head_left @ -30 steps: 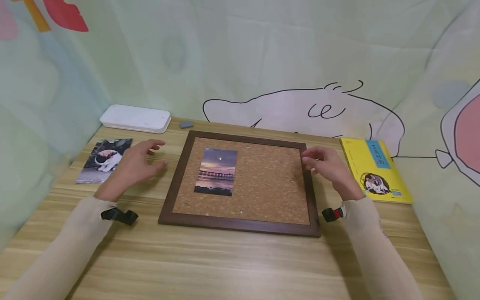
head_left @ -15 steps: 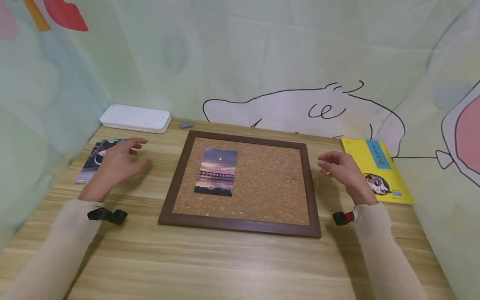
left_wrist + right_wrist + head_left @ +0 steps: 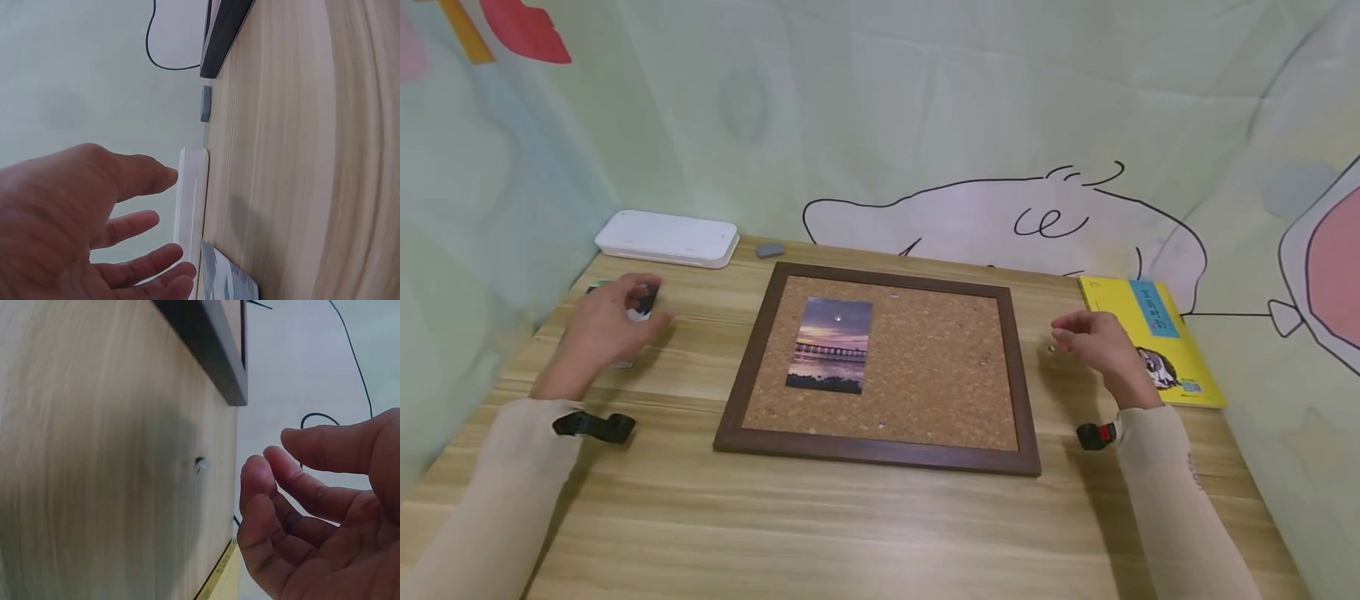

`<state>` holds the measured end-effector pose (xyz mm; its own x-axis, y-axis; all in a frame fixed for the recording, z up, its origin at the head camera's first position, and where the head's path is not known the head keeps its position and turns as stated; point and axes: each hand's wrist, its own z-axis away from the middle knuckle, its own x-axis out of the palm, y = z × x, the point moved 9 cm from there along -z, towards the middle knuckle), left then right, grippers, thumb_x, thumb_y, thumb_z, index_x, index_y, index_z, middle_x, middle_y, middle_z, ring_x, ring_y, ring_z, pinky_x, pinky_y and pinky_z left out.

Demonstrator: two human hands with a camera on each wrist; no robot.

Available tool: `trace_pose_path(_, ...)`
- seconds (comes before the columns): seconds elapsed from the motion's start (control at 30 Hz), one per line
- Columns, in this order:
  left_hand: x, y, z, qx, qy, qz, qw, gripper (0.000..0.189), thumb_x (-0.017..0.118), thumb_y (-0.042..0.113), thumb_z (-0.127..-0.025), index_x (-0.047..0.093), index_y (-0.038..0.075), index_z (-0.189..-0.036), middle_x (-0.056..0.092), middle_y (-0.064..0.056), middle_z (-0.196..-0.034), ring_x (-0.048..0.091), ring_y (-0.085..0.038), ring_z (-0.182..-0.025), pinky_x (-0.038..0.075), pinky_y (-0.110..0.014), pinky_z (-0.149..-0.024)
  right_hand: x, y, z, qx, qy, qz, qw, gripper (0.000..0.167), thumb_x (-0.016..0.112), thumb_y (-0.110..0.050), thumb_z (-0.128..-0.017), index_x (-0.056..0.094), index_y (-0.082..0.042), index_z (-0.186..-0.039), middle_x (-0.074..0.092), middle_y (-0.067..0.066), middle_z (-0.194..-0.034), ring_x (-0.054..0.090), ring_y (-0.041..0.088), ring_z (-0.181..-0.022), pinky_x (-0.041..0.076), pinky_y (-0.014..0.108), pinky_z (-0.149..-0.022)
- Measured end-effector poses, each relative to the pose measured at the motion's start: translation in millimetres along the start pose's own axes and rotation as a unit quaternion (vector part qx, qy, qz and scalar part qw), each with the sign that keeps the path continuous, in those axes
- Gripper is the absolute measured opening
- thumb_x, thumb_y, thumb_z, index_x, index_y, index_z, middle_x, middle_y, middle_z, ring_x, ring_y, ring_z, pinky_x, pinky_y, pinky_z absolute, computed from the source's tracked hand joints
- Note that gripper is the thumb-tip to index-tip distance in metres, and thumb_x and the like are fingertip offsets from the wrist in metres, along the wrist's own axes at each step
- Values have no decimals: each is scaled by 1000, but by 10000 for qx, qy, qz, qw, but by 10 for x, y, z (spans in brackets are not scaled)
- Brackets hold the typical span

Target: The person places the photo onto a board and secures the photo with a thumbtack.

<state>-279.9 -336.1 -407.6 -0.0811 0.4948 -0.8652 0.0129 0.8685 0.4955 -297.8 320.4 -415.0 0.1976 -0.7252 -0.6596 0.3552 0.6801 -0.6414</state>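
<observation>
My left hand (image 3: 606, 323) is over a cat photo (image 3: 643, 304) on the left of the table, hiding most of it. Its thumb and fingers are spread apart and hold nothing; the photo's corner (image 3: 228, 278) shows below the fingertips in the left wrist view. My right hand (image 3: 1097, 340) hovers between the corkboard and a yellow book, fingers loosely bent with a gap to the thumb. Just beyond its fingertips is a small shiny pushpin (image 3: 200, 464), close to the tabletop. On the corkboard (image 3: 940, 375) a sunset pier photo (image 3: 831, 354) is fixed by a pin near its top.
A white flat case (image 3: 666, 237) and a grey eraser (image 3: 770, 250) lie along the back edge. The yellow book (image 3: 1150, 333) is at the right, partly behind my right hand. Several small pins (image 3: 984, 362) stick in the cork. A printed curtain (image 3: 880, 125) encloses the table.
My left hand has moved left from beside the corkboard to over the cat photo. My right hand has drawn back rightward from the board's frame, and the pushpin now shows near its fingertips.
</observation>
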Motion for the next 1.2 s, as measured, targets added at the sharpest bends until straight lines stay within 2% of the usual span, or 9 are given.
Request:
trace_pose_path(0.17, -43, -120, -11, -176, -23, 32, 9998, 62, 67, 30, -103, 49, -3, -152, 58, -44, -134, 58, -58, -121, 47, -66, -94, -14, 76, -23, 60, 10, 161, 9999, 43, 59, -23, -110, 57, 1, -145, 58, 24, -140, 53, 35, -121, 45, 42, -104)
trace_pose_path(0.37, -86, -286, -34, -285, 112, -122, 9995, 62, 68, 30, -102, 50, -3, -151, 59, -44, -131, 60, -58, -118, 48, -59, -86, 2, 147, -70, 154, -131, 302, 9993, 43, 60, -25, -109, 59, 1, -144, 58, 22, -137, 52, 33, -118, 44, 40, -100)
trace_pose_path(0.47, -103, -369, -39, -334, 126, -181, 9992, 62, 66, 30, -103, 48, -5, -152, 58, -44, -132, 58, -60, -120, 47, -65, -90, 17, 179, -93, 276, -185, 321, 9989, 42, 61, -25, -109, 59, 0, -143, 58, 21, -134, 51, 33, -117, 44, 39, -99)
trace_pose_path(0.6, -130, -442, -43, -336, 162, -249, 9990, 61, 65, 27, -102, 48, -7, -150, 57, -44, -131, 54, -60, -119, 39, -69, -98, 33, 228, -115, 483, -223, 300, 9981, 41, 62, -24, -108, 61, -1, -142, 58, 19, -130, 51, 33, -118, 43, 39, -100)
trace_pose_path(0.77, -165, -506, -24, -458, 234, -300, 9982, 62, 67, 23, -99, 47, -8, -149, 55, -45, -130, 49, -61, -119, 36, -69, -96, 41, 252, -123, 521, -246, 265, 9980, 39, 63, -23, -108, 62, -1, -141, 59, 18, -128, 51, 32, -117, 43, 39, -99)
trace_pose_path(0.87, -162, -535, -10, -581, 153, -365, 9975, 63, 66, 23, -99, 45, -10, -148, 50, -47, -131, 44, -64, -122, 35, -71, -96, 41, 251, -130, 448, -240, 287, 9983, 37, 63, -21, -108, 64, -1, -139, 61, 17, -122, 52, 31, -113, 44, 37, -95)
trace_pose_path(1.1, -131, -620, -3, -1069, -315, -624, 9918, 72, 64, 31, -101, 34, -9, -152, 34, -55, -137, 31, -74, -125, 30, -75, -96, 50, 235, -174, 305, -273, 392, 9984, 32, 62, -16, -108, 67, 1, -135, 66, 9, -102, 56, 28, -103, 46, 34, -86)
trace_pose_path(1.2, -124, -654, -1, -1200, -417, -709, 9894, 77, 64, 37, -102, 31, -8, -154, 31, -58, -138, 31, -75, -124, 31, -75, -96, 52, 238, -188, 309, -261, 450, 9982, 32, 63, -18, -108, 68, 0, -134, 66, 8, -101, 56, 27, -101, 46, 33, -85)
